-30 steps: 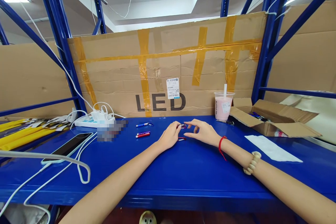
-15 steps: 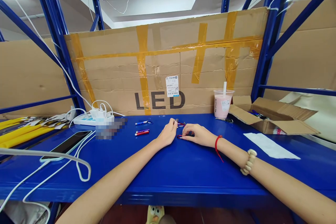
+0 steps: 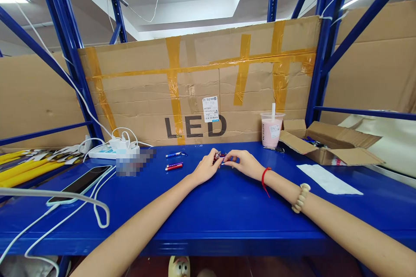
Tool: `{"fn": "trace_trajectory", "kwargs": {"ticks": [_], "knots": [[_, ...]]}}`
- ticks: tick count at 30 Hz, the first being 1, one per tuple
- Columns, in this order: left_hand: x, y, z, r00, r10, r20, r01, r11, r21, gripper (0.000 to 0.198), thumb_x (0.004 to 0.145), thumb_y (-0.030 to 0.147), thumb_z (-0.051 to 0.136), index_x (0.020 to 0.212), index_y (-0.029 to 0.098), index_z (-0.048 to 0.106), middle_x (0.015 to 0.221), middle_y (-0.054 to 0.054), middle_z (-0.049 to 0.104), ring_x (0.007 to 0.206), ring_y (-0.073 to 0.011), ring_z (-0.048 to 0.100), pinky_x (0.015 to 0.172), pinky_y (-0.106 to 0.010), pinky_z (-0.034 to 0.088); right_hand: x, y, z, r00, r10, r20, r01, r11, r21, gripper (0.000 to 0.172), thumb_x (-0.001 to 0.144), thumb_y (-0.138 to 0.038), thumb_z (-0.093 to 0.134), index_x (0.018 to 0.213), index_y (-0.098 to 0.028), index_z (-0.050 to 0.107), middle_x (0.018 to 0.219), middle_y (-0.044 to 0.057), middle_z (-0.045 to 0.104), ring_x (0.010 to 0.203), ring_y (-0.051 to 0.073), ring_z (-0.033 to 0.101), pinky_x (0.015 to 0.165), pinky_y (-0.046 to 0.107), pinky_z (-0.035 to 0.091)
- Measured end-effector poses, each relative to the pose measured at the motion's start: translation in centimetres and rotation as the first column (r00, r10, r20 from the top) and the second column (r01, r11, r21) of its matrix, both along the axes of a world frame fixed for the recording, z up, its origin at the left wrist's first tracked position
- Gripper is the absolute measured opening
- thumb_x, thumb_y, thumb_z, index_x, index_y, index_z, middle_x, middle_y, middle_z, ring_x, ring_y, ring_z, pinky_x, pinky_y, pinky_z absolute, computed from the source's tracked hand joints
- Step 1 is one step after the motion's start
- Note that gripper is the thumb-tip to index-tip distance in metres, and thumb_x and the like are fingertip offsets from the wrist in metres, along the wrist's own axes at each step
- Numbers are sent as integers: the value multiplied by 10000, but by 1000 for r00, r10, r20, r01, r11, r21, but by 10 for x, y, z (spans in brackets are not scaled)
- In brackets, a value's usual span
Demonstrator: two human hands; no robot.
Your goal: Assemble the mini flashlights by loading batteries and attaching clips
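My left hand (image 3: 206, 169) rests at mid-table, its fingers closed around a small shiny red metal tube (image 3: 216, 156), perhaps a mini flashlight. Opposite it, my right hand (image 3: 243, 162) has thumb and forefinger pinched together close to the left fingertips. What sits in that pinch is too small and covered to name. Just behind the fingers, more small dark red and blue pieces show in part. To the left lie a blue metal tube (image 3: 174, 154) with a clip at its end and red metal tubes (image 3: 174, 166) side by side.
A pink drink cup (image 3: 271, 132) with a straw stands at the back right beside an opened cardboard box (image 3: 328, 149). White paper (image 3: 328, 179) lies nearer. At left are a phone (image 3: 79, 185), white cables, a power strip (image 3: 97, 152) and yellow packets (image 3: 32, 171). Cardboard (image 3: 146, 95) walls the back.
My right hand has lifted and closed in on the left hand, bringing the small red piece from its pinch up off the table. The red tube in my left fingers shows more clearly.
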State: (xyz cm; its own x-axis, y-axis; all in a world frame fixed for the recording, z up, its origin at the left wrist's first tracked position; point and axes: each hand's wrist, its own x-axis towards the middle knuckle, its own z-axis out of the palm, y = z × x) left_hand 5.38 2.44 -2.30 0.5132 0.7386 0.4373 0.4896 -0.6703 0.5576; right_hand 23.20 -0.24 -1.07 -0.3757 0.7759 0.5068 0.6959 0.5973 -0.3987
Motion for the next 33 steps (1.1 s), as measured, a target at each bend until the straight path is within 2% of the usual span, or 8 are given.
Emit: {"fn": "trace_trajectory", "kwargs": {"ticks": [4, 6, 9, 12, 15, 19, 25, 33], "knots": [[-1, 0, 0, 999, -23, -27, 23, 999, 24, 88, 860, 287, 402, 833, 220, 351, 699, 40, 534, 639, -130, 508, 615, -241, 380, 1, 2, -2, 999, -6, -39, 4, 997, -72, 142, 792, -335, 570, 839, -211, 622, 754, -22, 664, 500, 94, 577, 579, 234, 431], [-1, 1, -1, 999, -20, -39, 22, 999, 46, 95, 846, 262, 425, 818, 219, 345, 686, 42, 518, 626, -130, 497, 596, -239, 369, 1, 2, -3, 999, -3, -51, -1, 997, -79, 152, 786, -343, 579, 855, -212, 615, 783, -24, 662, 493, 89, 581, 570, 228, 431], [0, 2, -2, 999, 21, -36, -18, 996, 82, 92, 839, 245, 431, 796, 216, 356, 669, 45, 497, 602, -125, 476, 561, -232, 344, 1, 1, -2, 999, -7, -53, 3, 997, -81, 236, 787, -344, 581, 996, -237, 599, 860, -18, 654, 488, 81, 580, 557, 222, 431], [0, 2, -2, 999, 34, -5, -34, 996, 79, 62, 854, 228, 391, 797, 215, 369, 644, 50, 483, 570, -117, 455, 543, -227, 332, 2, 0, 0, 999, 20, 26, -19, 999, -41, 278, 822, -338, 539, 1082, -257, 597, 894, -5, 634, 480, 69, 563, 575, 224, 428], [1, 1, 0, 1000, 5, 23, -6, 999, 47, 81, 871, 235, 359, 793, 214, 367, 609, 57, 478, 548, -111, 451, 553, -227, 344, 4, 1, 0, 994, 50, 101, -52, 998, 18, 276, 869, -313, 463, 1094, -260, 615, 819, -3, 603, 470, 63, 538, 600, 224, 420], [0, -2, 3, 998, 5, 60, -8, 999, 49, 138, 885, 267, 336, 759, 211, 348, 630, 50, 516, 581, -112, 483, 591, -232, 363, 4, 4, -4, 997, 26, 74, -27, 1000, 12, 322, 893, -291, 403, 1164, -273, 577, 781, -11, 565, 430, 51, 504, 563, 217, 407], [0, -1, 3, 998, 35, 51, -36, 999, 27, 131, 872, 283, 373, 763, 216, 349, 689, 34, 552, 670, -134, 538, 649, -244, 394, 3, 6, -7, 998, 42, 39, -40, 998, -45, 329, 878, -307, 425, 1161, -246, 583, 839, 6, 568, 437, 51, 503, 531, 221, 401], [1, 2, -1, 999, -10, 45, 8, 998, 55, 118, 856, 269, 384, 754, 213, 361, 579, 60, 479, 557, -115, 474, 554, -217, 347, 0, -3, 1, 961, 38, 273, -65, 994, 92, 303, 882, -379, 429, 1053, -241, 637, 758, 14, 581, 605, 120, 528, 552, 223, 369]]}}
